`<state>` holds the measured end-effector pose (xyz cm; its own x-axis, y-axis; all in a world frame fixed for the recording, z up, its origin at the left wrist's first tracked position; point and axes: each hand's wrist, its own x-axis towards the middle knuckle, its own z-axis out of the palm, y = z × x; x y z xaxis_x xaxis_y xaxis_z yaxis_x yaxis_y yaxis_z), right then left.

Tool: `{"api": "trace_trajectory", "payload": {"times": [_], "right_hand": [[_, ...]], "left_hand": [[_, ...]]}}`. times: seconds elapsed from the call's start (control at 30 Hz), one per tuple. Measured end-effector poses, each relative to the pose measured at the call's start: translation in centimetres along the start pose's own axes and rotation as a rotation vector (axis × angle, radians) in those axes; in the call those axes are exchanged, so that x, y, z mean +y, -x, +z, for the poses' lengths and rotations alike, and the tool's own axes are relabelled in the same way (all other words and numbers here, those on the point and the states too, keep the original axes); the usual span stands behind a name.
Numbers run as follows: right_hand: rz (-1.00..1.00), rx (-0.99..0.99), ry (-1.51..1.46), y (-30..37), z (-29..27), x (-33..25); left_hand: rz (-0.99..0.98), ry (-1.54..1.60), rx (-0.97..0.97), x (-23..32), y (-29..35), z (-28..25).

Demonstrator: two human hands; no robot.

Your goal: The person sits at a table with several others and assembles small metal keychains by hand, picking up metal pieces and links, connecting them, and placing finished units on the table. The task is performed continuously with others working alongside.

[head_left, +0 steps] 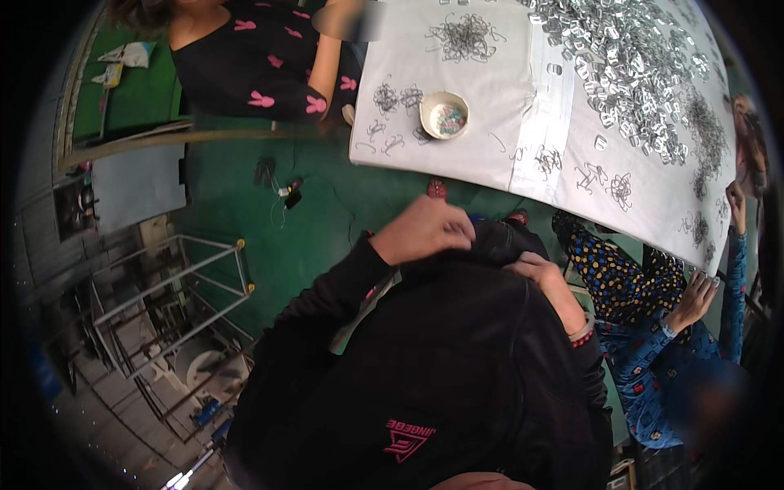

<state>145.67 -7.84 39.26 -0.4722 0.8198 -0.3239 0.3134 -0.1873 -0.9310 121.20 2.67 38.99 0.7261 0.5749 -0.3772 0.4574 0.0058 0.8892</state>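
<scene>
A person's left hand (425, 231) is closing its fingers on the dark fabric of a black garment (457, 351) held near the body, above the green floor (302, 237). Just to the right, the right hand (543, 273) is pinching the same fabric, a red band at its wrist. Farther off, a white-covered worktop (490, 147) is carrying a small bowl (444, 115) and heaps of metal clips (629, 57), while a seated co-worker's hand (694, 298) is resting at its right edge.
</scene>
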Motion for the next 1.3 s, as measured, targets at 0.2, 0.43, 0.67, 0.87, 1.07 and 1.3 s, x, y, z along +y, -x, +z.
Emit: {"api": "trace_trajectory", "payload": {"times": [0.2,0.43,0.67,0.87,1.07,1.3], "right_hand": [[-0.005,-0.206,0.115,-4.4,4.6,-3.2],[-0.005,-0.193,0.257,-10.8,8.9,-5.0],[0.316,-0.111,-0.337,-12.4,10.9,-4.4],[0.387,-0.028,-0.457,-14.0,12.0,-5.1],[0.079,-0.435,0.021,-23.1,11.0,-5.5],[0.048,-0.739,0.072,-29.2,18.1,-5.2]], "left_hand": [[0.156,0.003,-0.39,-3.9,3.0,-2.0],[0.293,-0.296,-0.205,-8.0,8.2,-7.0],[-0.251,0.268,-0.023,-17.4,18.6,-11.7],[-0.046,-0.001,0.2,-22.7,21.3,-8.6],[-0.109,-0.027,0.258,-22.2,19.0,-7.2],[-0.17,0.559,0.217,-18.6,17.9,-6.8]]}}
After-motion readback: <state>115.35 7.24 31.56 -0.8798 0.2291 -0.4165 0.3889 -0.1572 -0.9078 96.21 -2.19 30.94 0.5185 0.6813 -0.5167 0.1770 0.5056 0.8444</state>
